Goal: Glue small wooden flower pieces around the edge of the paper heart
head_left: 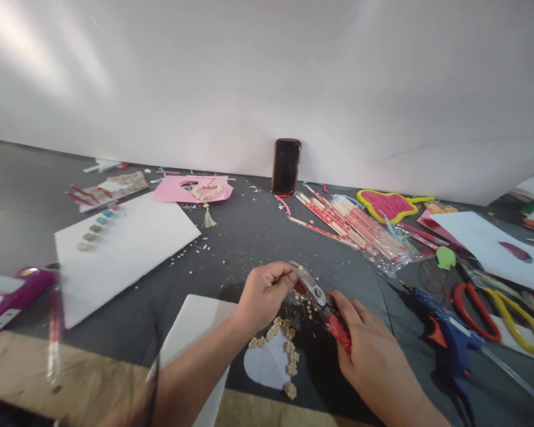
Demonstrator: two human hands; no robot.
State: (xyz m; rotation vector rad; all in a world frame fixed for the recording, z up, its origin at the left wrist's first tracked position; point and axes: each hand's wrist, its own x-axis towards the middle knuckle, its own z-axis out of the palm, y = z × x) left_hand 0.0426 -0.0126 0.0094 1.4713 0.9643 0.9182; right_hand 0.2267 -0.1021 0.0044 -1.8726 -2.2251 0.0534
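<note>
My right hand [367, 341] is wrapped round the red handles of a pair of pruning shears [315, 290]. Their metal jaws point up and left, toward my left hand [267, 290]. The thumb and fingers of my left hand are pinched together at the jaws; what they hold is too small and covered to make out. Below the hands lies a round white paper piece [267, 365] with small beige bits [292, 356] set along its top and right edge. Loose beige crumbs [309, 308] are scattered under the shears.
A phone [286, 166] leans upright against the wall. Wrapped chopsticks [347, 225] lie to its right. A blue glue gun [447, 332] and scissors with red and yellow handles [476, 311] are at the right. White sheets [115, 249] and a pink paper [169, 188] lie left.
</note>
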